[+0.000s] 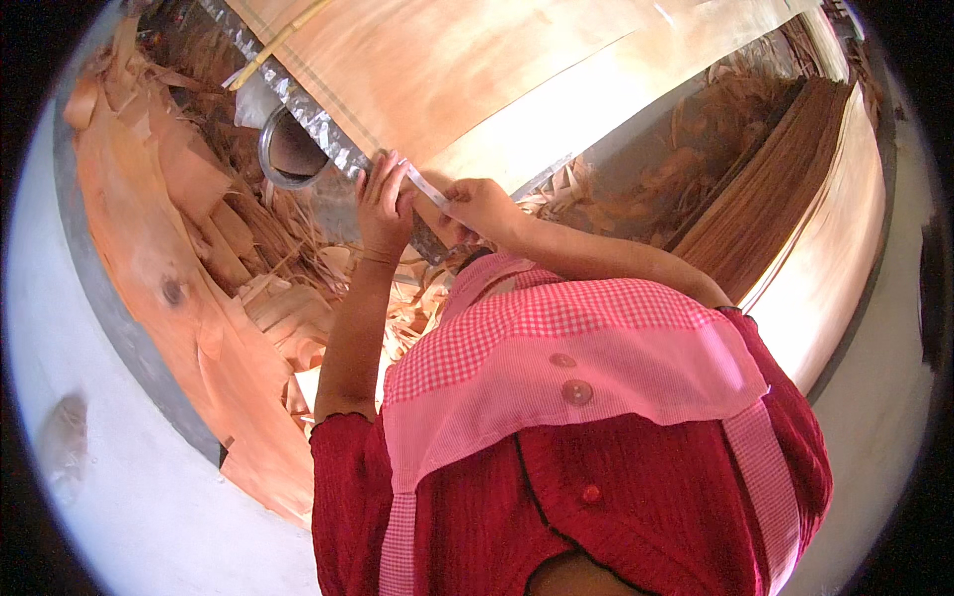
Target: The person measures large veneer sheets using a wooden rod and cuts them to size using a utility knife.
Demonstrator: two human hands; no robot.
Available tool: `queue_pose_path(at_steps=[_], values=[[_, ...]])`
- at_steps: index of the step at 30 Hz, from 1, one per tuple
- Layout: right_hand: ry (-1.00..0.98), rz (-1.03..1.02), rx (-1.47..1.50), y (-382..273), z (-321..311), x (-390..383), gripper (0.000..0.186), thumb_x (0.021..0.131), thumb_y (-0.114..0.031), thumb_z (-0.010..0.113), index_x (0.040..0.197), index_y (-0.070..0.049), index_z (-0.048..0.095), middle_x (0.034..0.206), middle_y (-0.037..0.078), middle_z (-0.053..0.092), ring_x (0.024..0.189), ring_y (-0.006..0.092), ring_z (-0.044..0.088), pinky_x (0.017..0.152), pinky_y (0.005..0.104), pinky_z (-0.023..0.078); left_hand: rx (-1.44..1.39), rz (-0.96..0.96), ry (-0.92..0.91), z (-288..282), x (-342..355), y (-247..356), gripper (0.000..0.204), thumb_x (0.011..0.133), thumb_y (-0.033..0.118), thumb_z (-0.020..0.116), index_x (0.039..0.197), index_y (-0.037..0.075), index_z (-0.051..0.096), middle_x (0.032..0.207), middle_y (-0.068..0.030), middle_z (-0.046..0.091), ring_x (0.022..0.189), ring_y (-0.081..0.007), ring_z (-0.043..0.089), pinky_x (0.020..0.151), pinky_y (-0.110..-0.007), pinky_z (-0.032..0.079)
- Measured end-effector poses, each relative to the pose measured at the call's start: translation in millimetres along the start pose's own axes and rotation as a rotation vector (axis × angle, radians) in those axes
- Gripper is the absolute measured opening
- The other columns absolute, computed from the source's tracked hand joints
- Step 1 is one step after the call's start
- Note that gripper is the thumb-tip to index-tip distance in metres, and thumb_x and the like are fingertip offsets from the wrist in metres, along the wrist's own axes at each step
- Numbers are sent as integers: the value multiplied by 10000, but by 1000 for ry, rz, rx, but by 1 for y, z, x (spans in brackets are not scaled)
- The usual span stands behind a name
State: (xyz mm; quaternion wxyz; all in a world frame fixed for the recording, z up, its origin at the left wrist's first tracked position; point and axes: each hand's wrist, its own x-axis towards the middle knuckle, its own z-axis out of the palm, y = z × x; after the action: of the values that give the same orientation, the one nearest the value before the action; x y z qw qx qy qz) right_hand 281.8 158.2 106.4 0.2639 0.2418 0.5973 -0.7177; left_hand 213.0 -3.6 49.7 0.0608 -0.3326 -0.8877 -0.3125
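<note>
A short white strip of tape (425, 186) stretches between my two hands, close to the near corner of a thin wood veneer sheet (477, 65) on the table. My right hand (484, 211) pinches the strip's lower right end. At its upper left end, my left hand (386, 207) is raised with its fingertips closed around the strip, beside the dark table edge (308, 117). Whether the strip is stuck to the veneer I cannot tell.
Torn veneer scraps (283, 308) heap up left of and below the table. A round metal-rimmed opening (288, 149) is beside the table's left edge. A yellowish stick (276, 42) lies across that edge farther up. To the right stands a thick veneer stack (770, 189).
</note>
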Motion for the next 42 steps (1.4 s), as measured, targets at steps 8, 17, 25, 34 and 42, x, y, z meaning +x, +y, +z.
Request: queue_pose_path(at_steps=[8,17,25,34,42], values=[[127,-158,-626,31,-15,9,183,799,-114,533,902,29,583,726,106,629,532,181,582,484,300,466,428,295,-190,-3,-10,-12,303,807,253,515,1083,136,555,1237,38,465,1205,-307,349,986,-545,190],[386,-157,38,1,-177,35,254,797,-222,609,849,26,620,571,55,560,425,114,478,392,247,385,-69,101,-77,36,95,68,248,756,137,576,990,54,570,1089,-95,536,1028,-273,477,886,-377,351],[412,-118,146,-12,-172,33,162,763,-149,616,793,6,654,538,47,557,399,110,482,359,257,367,-252,204,7,112,126,102,487,777,91,540,1234,18,390,1312,-127,356,1212,-324,318,978,-400,289],[74,-426,-362,-23,-227,39,224,762,-183,571,898,-9,612,723,129,620,633,230,609,568,341,480,469,378,-351,109,138,110,337,815,253,497,1120,111,518,1222,-56,470,1181,-289,376,968,-585,177],[70,-288,-345,-62,-493,-86,225,812,-207,522,847,5,588,698,87,619,574,173,596,511,302,470,588,185,-384,94,164,151,376,790,293,534,1083,58,543,1167,-116,510,1158,-314,387,1012,-505,173]])
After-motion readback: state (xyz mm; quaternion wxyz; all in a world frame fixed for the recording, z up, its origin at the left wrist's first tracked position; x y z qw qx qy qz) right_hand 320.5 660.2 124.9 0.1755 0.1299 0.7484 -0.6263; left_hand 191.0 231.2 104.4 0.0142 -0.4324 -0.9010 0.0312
